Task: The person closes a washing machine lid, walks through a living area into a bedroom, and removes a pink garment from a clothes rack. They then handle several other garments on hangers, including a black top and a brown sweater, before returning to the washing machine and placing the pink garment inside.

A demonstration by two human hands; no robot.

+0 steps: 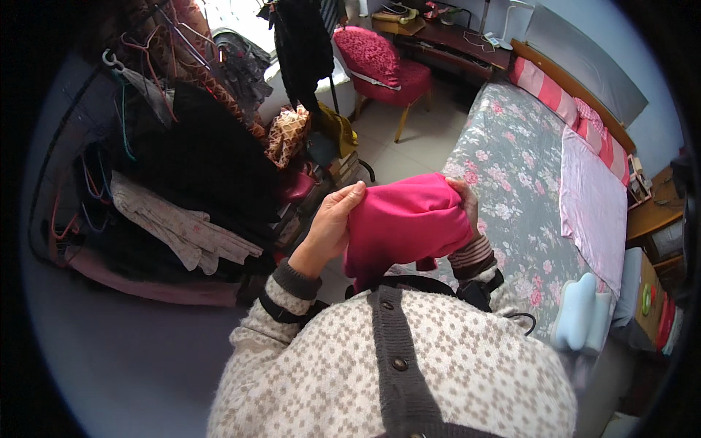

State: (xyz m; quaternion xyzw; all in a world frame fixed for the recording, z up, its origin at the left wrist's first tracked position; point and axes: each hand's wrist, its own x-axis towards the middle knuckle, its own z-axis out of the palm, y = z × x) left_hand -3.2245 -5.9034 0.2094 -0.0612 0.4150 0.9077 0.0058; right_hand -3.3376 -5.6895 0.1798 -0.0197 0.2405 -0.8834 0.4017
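Grey floral bedding [504, 168] is filling the right of the frame in the head view, while dark clothes [193, 139] are hanging at the left and a red chair [409, 84] is standing at upper centre, near a dark tabletop [467, 47]. At the middle of the frame, a bright pink cloth [409, 219] is hanging in front of the person's spotted cardigan [321, 350]. It is looking plain and smooth across its front, with soft creases gathering toward the upper right and a shaded fold drooping at lower left. The left hand [328, 223] is grasping its upper left edge, thumb pressing on the near side; the right hand [467, 203] is grasping its right edge. Cloth is hiding most of the fingers, so I cannot tell how they are curling behind it. Shadow is blurring its lower edge, and the cardigan is running off the bottom of the frame.
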